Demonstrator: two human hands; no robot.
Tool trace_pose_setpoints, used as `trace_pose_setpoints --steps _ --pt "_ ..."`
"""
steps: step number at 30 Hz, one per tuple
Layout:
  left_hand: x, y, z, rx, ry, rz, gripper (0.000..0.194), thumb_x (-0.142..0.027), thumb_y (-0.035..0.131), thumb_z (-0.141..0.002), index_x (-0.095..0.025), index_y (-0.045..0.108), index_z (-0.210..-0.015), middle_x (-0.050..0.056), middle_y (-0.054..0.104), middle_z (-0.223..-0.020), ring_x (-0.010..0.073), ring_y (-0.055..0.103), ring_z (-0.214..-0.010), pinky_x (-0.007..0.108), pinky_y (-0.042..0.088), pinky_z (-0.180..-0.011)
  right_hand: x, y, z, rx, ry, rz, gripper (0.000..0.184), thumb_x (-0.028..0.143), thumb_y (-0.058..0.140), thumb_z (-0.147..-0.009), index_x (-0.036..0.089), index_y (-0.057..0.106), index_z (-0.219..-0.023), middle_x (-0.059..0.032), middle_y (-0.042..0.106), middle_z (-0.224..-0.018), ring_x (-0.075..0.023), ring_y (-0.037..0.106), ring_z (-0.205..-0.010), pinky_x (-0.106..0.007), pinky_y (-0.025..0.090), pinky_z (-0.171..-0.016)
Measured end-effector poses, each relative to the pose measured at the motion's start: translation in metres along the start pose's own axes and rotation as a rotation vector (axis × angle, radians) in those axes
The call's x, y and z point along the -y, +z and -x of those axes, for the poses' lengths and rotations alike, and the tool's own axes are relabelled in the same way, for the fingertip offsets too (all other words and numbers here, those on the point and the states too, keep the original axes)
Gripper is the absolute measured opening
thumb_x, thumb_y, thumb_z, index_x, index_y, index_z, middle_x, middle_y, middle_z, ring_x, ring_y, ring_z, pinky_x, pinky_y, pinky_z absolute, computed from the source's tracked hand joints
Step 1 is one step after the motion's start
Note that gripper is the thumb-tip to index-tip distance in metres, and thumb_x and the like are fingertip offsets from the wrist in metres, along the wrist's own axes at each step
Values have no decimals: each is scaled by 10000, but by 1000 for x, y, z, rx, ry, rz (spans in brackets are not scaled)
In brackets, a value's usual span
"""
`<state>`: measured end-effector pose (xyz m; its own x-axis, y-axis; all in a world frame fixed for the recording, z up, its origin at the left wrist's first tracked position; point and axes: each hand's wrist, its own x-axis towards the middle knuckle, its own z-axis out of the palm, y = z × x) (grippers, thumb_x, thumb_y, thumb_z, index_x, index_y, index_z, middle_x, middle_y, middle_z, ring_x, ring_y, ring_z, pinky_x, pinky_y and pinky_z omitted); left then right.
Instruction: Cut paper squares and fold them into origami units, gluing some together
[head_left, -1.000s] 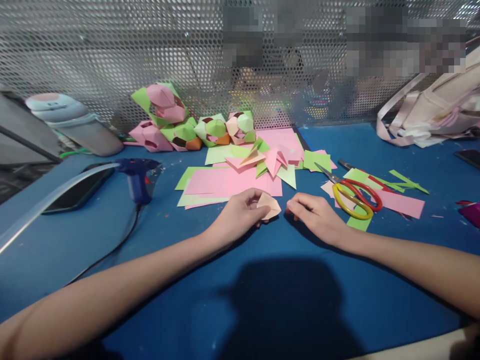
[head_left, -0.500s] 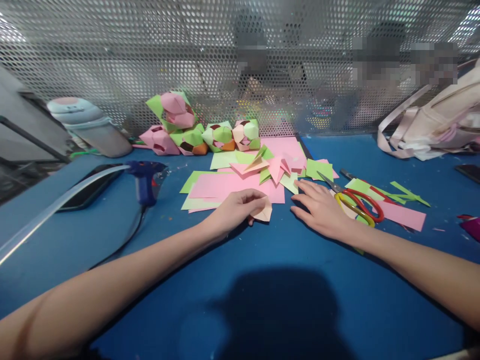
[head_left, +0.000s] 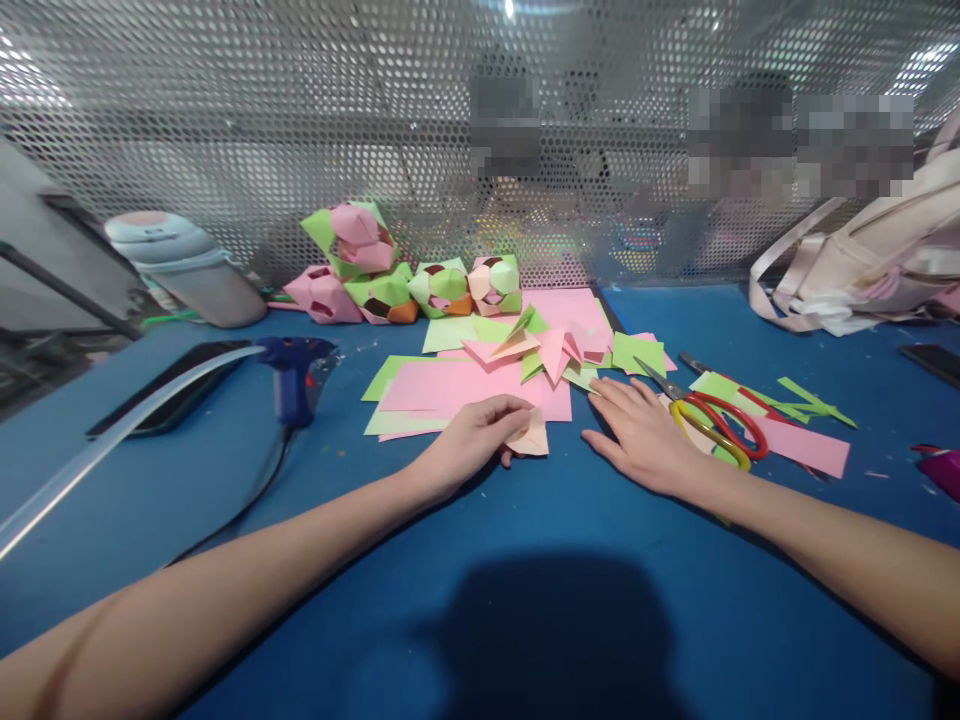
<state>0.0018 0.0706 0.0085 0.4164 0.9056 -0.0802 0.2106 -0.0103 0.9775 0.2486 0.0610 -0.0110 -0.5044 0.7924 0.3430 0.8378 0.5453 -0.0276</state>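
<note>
Between thumb and fingers, my left hand (head_left: 480, 435) pinches a small folded piece of peach paper (head_left: 534, 437) just above the blue table. My right hand (head_left: 641, 435) lies palm down with its fingers stretched out, close to the pale green paper (head_left: 580, 378) at the edge of the pile. Beyond both hands are folded pink paper pieces (head_left: 555, 352) on top of flat pink sheets (head_left: 450, 385) and green ones. Scissors (head_left: 720, 425) with red and yellow handles rest beside my right wrist, partly over paper scraps.
Folded paper balls (head_left: 390, 290) are stacked against the perforated metal screen (head_left: 420, 120). To the left are a blue glue gun (head_left: 291, 380) with a long clear stick, a dark phone-like slab (head_left: 169, 390) and a bottle (head_left: 195, 270). A pale bag (head_left: 870, 250) stands at the right.
The view has tilted slightly upward, so the scene sits a little lower. My right hand's fingers lie flatter and closer together. My left hand keeps its pinch on the peach paper.
</note>
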Motion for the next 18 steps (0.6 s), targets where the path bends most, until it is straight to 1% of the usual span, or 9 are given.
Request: trace_pose_setpoints --steps 2,5,7,9,11,13,16,17,18 --pt "-1 0 1 13 13 -10 274 -429 522 -882 -172 599 -937 -15 531 -739 81 504 -528 229 447 -529 0 1 -1 61 6 -7 529 481 413 -948 110 504 -1314 -163 401 -1474 -308 337 -1377 -524 264 -1119" --pt "-3 0 3 24 16 -25 291 -442 507 -888 -168 591 -938 -15 519 -748 86 507 -548 231 444 -541 -1 1 -1 69 30 -23 515 486 396 -955 120 519 -1296 -160 391 -1481 -309 320 -1388 -539 258 -1122" --pt "-5 -1 3 24 10 -34 299 -450 508 -882 -164 581 -930 -18 511 -743 88 505 -544 234 441 -544 -1 0 -1 -9 48 -55 416 446 428 -952 141 584 -1188 -149 422 -1463 -305 346 -1373 -535 280 -1110" --pt "-5 -1 3 19 8 -40 302 -455 514 -874 -161 570 -911 -24 499 -730 87 504 -535 233 434 -542 -1 -4 0 -134 47 -121 270 361 464 -947 160 624 -1027 -133 490 -1407 -277 407 -1328 -494 330 -1083" --pt "-4 -2 2 20 6 -46 299 -454 518 -868 -159 563 -894 -29 494 -721 85 508 -528 229 423 -536 -1 -8 0 -237 22 -210 169 266 473 -940 176 613 -917 -111 590 -1274 -235 497 -1227 -444 382 -1039" --pt "-3 -3 1 26 0 -55 295 -447 511 -872 -157 563 -897 -29 504 -717 84 511 -522 225 411 -529 -1 -14 -6 -278 4 -312 137 208 472 -928 187 603 -897 -88 648 -1130 -206 554 -1115 -414 415 -992" --pt "-1 -4 0 28 18 -54 285 -433 501 -882 -156 563 -898 -28 513 -715 79 507 -517 221 401 -523 0 -20 -26 -255 41 -503 159 179 492 -890 200 625 -976 -71 653 -1092 -202 571 -1050 -388 450 -922" --pt "0 -4 0 25 31 -50 279 -429 503 -882 -156 562 -892 -28 513 -715 78 506 -517 220 402 -525 1 -21 -36 -203 87 -573 204 177 502 -873 209 636 -1023 -65 650 -1113 -199 583 -1015 -372 466 -876" --pt "1 -4 1 24 43 -47 274 -425 505 -882 -157 561 -884 -28 515 -717 77 507 -517 219 404 -526 2 -21 -47 -131 155 -645 244 183 519 -851 215 648 -1055 -59 659 -1101 -187 603 -919 -359 478 -818"
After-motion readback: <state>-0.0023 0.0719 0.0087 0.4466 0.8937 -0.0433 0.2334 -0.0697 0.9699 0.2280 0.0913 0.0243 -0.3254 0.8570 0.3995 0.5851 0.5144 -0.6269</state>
